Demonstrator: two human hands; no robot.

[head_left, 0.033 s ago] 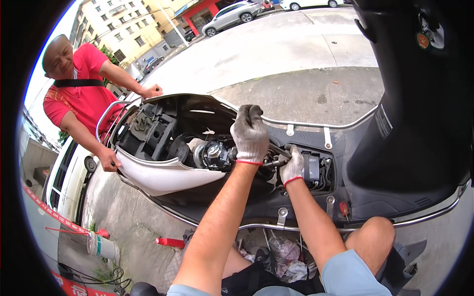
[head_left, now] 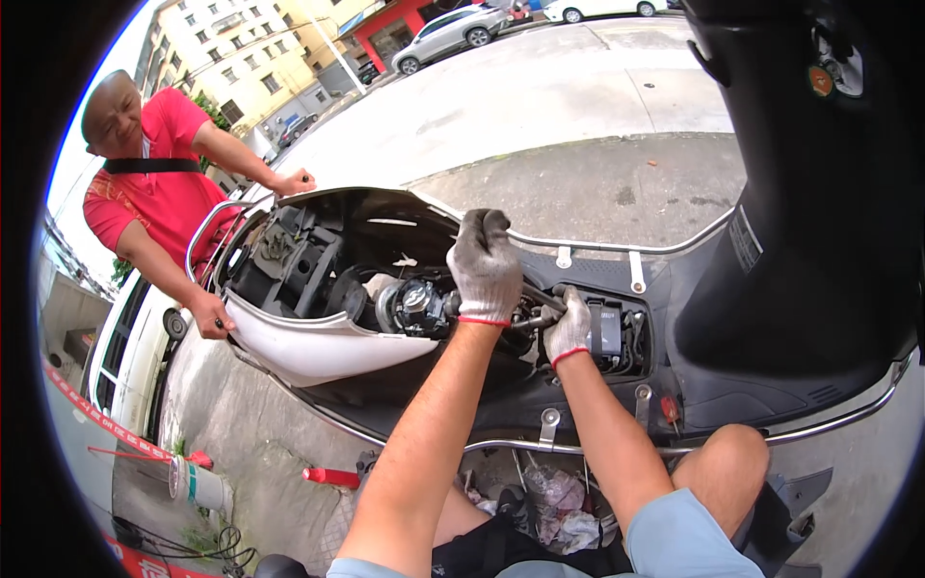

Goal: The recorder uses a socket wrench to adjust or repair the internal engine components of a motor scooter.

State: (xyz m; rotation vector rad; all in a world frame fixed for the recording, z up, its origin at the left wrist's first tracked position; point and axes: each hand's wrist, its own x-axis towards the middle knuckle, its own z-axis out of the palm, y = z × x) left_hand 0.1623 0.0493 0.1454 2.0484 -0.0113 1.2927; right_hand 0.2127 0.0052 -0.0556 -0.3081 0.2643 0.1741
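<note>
A scooter with its seat off lies across the view, its white side panel (head_left: 328, 349) and black footboard (head_left: 732, 380) around an open middle. Both my hands wear grey-white work gloves with red cuffs. My left hand (head_left: 485, 275) is closed, knuckles up, above the opening beside the engine's silver carburetor-like part (head_left: 419, 303); whatever its fingers hold is hidden. Just to its right, my right hand (head_left: 568, 328) closes on a dark rod-like piece (head_left: 544, 297) that slants toward the left hand. Against the right hand's far side sits a battery (head_left: 607, 329) in its footboard compartment.
A person in a red shirt (head_left: 169, 130) grips the scooter's rear on both sides. A red-handled screwdriver (head_left: 672, 411) rests on the footboard. A chrome guard rail (head_left: 520, 443) runs along the near edge. A white bucket (head_left: 200, 484) and a red cylinder (head_left: 330, 477) are on the ground.
Hardly anything differs. The view has shifted slightly, and the dark piece by my right hand shows at a slightly different slant.
</note>
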